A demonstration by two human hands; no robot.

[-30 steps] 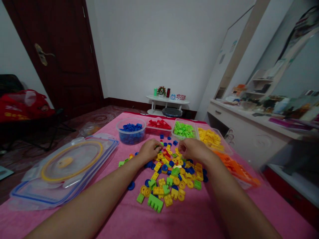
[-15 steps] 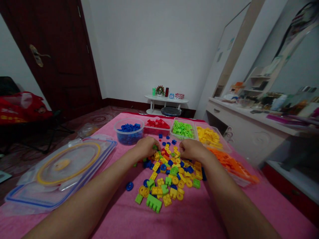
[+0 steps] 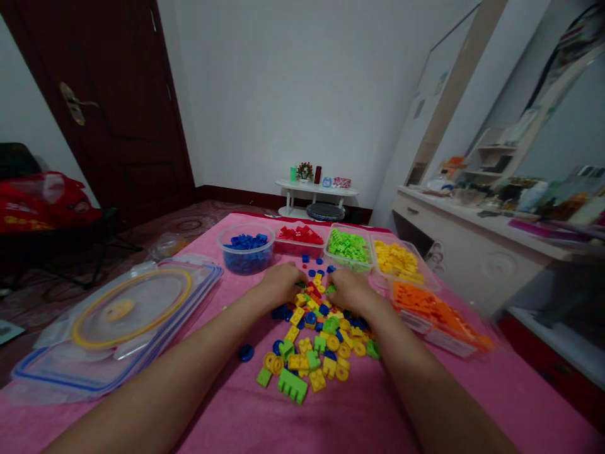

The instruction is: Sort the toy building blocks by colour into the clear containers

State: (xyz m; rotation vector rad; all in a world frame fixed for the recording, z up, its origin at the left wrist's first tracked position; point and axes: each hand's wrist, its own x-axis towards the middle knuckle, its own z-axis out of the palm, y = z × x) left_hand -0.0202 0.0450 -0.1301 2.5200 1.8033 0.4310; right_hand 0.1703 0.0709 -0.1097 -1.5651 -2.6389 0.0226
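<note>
A pile of toy building blocks [image 3: 305, 345], mostly yellow with green, blue and a few red pieces, is spread over the pink cloth. My left hand [image 3: 282, 282] is at the pile's far left side, its fingers closed at a green block [image 3: 300, 285] that is partly hidden. Across from it, my right hand [image 3: 348, 290] bends over the far right side, fingertips closed on another green block [image 3: 331, 289]. Both palms face down, and the forearms flank the pile.
Behind the pile stand a round tub of blue blocks [image 3: 246, 260] and boxes of red blocks [image 3: 300, 236], green blocks [image 3: 350, 246] and yellow blocks [image 3: 397, 261]. A box of orange blocks [image 3: 439, 318] is at right. Stacked clear lids [image 3: 127, 315] lie at left.
My right hand has moved left and inward, reaching a green block. My left hand has shifted slightly right, with the green block still at its fingertips.
</note>
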